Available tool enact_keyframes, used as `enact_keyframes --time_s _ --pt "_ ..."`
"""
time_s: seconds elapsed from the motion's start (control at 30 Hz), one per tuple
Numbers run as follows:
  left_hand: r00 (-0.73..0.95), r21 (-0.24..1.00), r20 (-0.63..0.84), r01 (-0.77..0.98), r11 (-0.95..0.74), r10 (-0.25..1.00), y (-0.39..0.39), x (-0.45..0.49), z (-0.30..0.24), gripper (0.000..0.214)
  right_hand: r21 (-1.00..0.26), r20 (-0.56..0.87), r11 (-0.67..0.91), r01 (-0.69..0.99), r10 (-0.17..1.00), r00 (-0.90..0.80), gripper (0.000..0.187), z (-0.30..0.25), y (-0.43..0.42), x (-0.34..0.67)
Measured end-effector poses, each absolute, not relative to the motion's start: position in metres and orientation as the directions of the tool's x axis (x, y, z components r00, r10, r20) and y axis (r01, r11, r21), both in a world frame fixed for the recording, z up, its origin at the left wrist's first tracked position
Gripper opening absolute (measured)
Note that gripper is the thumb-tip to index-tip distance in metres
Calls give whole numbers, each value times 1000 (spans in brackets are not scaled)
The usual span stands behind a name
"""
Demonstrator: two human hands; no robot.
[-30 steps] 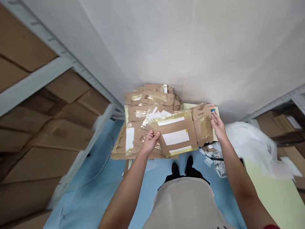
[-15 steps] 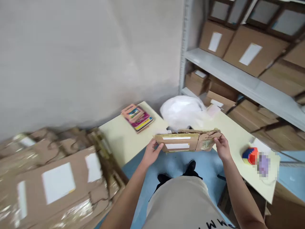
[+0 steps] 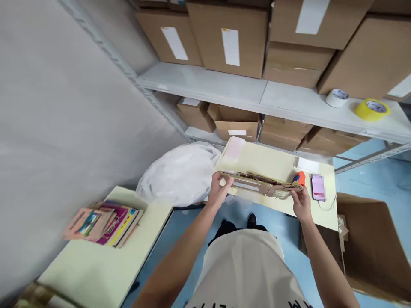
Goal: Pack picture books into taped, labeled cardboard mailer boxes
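Two hands point(image 3: 218, 191) point(image 3: 302, 205) hold seemingly one flattened carton point(image 3: 261, 186); two tape rolls point(image 3: 335, 102) point(image 3: 368, 114) beyond

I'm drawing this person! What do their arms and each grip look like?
The left grip and right grip are bare hands, without gloves. No bracelets or watches show. Both forearms are bare too, with no sleeves in view. The pale top has dark lettering.

Hands point(image 3: 218, 191) point(image 3: 302, 204) partly hidden behind cardboard point(image 3: 262, 187), phone screen point(image 3: 317, 184) pixelated
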State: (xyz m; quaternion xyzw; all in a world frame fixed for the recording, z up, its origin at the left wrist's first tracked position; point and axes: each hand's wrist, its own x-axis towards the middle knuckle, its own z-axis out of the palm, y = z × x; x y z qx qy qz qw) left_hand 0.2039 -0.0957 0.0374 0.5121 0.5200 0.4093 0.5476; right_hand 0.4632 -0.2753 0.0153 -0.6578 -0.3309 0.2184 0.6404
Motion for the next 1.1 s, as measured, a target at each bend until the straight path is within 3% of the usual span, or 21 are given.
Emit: enact_keyframes --time_s 0.37,0.6,0.7,0.87,0.93,1.0,1.1 --pt "340 974 -224 56 218 913 -32 271 29 53 -990 100 -12 140 637 764 25 6 -252 474" --pt "463 983 -184 74 170 867 7 283 35 54 -986 89 -55 157 621 779 23 11 -225 464" --pt "489 976 -218 132 175 845 12 283 30 57 -987 -4 -128 94 614 789 36 9 -218 459" --pt "482 939 -331 257 230 812 -1 278 11 58 -946 -323 -203 -251 577 750 62 4 -206 448" --pt "475 928 -346 300 221 809 -6 276 8 58 -922 -382 -178 -344 568 729 67 3 -204 448" --pt "483 922 -334 347 173 810 -11 273 9 59 -925 -376 -192 -327 583 720 72 1 -205 452" --pt "560 915 -271 402 29 783 -16 265 15 67 -943 -292 -315 -104 640 711 80 -6 -211 465"
